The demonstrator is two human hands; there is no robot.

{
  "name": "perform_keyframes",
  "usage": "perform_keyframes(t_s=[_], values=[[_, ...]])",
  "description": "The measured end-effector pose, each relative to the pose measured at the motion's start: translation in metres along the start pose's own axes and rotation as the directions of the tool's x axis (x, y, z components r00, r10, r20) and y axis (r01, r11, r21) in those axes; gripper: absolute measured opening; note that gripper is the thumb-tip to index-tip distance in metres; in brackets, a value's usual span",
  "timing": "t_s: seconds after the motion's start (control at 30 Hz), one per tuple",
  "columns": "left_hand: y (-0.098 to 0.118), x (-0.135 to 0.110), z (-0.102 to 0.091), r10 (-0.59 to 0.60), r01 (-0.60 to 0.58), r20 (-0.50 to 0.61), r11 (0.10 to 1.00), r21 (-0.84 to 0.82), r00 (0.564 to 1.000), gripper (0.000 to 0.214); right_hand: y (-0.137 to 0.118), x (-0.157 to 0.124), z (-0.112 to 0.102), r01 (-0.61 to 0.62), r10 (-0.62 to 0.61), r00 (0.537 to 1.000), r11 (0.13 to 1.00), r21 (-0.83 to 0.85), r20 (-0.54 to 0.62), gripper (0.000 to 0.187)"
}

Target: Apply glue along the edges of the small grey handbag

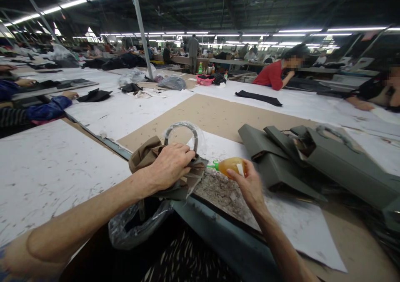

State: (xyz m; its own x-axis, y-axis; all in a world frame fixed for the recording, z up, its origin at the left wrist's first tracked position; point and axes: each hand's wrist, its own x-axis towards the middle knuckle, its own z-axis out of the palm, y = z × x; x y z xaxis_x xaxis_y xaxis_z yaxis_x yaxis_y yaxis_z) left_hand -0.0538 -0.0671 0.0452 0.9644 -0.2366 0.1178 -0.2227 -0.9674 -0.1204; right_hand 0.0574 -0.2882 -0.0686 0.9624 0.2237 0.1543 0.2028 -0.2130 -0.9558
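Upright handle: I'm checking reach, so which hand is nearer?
Left. The left hand is at the near side of the upright handle; the right hand is farther off to its right, holding the bottle.

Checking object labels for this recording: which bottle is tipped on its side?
The amber bottle with the green nozzle, held in the right hand. Unlike it, the green bottle farther back stands upright, in no hand.

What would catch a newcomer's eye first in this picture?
Probably the amber bottle with a green nozzle, held in the right hand near the center. Beside it, the left hand grips a brownish piece with a ring-shaped, plastic-wrapped handle. At the right lies a pile of dark green-gray pieces.
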Motion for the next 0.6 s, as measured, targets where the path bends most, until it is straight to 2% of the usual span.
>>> perform_keyframes(t_s=[0.2, 0.4, 0.6], values=[[0.0, -0.003, 0.008, -0.017, 0.017, -0.002, 1.0, -0.021, 1.0, 0.019, 0.008, -0.002, 0.0, -0.024, 0.025, 0.999, 0.999, 0.025, -0.021, 0.061], [0.005, -0.009, 0.012, -0.029, 0.028, -0.008, 0.998, -0.049, 1.0, 0.021, 0.008, -0.009, -0.006, -0.08, 0.068, 0.99, 0.992, 0.102, 0.12, 0.054], [0.01, -0.016, 0.015, -0.026, 0.025, -0.016, 0.999, -0.047, 1.0, 0.024, 0.003, -0.012, -0.009, -0.15, 0.128, 0.983, 0.972, 0.18, 0.13, 0.053]])
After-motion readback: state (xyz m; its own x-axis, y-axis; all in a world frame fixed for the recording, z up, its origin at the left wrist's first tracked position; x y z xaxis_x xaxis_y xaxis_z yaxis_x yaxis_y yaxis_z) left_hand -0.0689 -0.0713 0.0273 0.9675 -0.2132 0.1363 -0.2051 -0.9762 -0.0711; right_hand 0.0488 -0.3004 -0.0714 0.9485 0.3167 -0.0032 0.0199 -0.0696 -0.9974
